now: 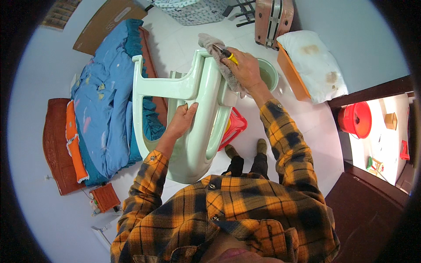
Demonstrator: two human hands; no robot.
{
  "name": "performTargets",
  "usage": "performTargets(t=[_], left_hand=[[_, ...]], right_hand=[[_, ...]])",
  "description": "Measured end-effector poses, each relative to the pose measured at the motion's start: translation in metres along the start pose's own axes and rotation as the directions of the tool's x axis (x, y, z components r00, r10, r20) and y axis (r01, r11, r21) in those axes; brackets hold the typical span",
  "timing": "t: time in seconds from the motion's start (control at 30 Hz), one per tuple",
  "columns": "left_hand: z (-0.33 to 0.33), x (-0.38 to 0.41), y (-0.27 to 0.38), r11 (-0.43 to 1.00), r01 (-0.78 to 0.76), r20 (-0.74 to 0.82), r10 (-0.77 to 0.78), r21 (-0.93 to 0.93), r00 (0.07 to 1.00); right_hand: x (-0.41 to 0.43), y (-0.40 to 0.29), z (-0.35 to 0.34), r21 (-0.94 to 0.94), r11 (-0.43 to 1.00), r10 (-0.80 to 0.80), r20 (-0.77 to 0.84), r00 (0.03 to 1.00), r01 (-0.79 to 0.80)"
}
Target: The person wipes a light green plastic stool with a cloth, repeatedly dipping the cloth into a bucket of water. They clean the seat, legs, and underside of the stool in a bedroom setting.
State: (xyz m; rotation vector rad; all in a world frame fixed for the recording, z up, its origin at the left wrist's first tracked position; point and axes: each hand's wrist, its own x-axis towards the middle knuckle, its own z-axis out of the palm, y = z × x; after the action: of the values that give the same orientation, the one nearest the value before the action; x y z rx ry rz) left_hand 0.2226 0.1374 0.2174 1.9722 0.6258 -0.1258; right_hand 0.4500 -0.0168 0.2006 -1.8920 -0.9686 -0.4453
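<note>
A large pale green moulded plastic frame (pixel 204 131) with curved side openings is tilted in front of me. My left hand (pixel 183 120) grips it near the middle, thumb on top. In my right hand (pixel 246 67) are a grey cloth (pixel 227 73) and a screwdriver (pixel 230 56) with a yellow and black handle. The screwdriver's shaft points up and left over the cloth. The cloth lies against the frame's upper right end. Below the frame, partly hidden by it, is a red plastic stool (pixel 236 126).
A pale green bucket (pixel 276 74) holding liquid stands beyond my right wrist. A bed with a blue quilt (pixel 105 88) is on the left. A pink suitcase (pixel 263 23) and a stained white pillow (pixel 319 65) are at the upper right. Past the doorway sits a red bucket (pixel 345 119).
</note>
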Motion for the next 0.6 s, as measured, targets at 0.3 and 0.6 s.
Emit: performTargets(t=[0.3,0.6], left_hand=[[0.027,0.004,0.007,0.999,-0.036,0.043,0.037,-0.013,0.998],[0.012,0.011,0.017,0.989,-0.148,0.173,0.143,0.015,0.974]], right_hand=[[0.043,-0.038,0.007,-0.178,0.984,0.088,0.373,0.924,-0.022],[0.012,-0.016,-0.068,0.262,0.963,-0.066,0.472,0.879,-0.068]])
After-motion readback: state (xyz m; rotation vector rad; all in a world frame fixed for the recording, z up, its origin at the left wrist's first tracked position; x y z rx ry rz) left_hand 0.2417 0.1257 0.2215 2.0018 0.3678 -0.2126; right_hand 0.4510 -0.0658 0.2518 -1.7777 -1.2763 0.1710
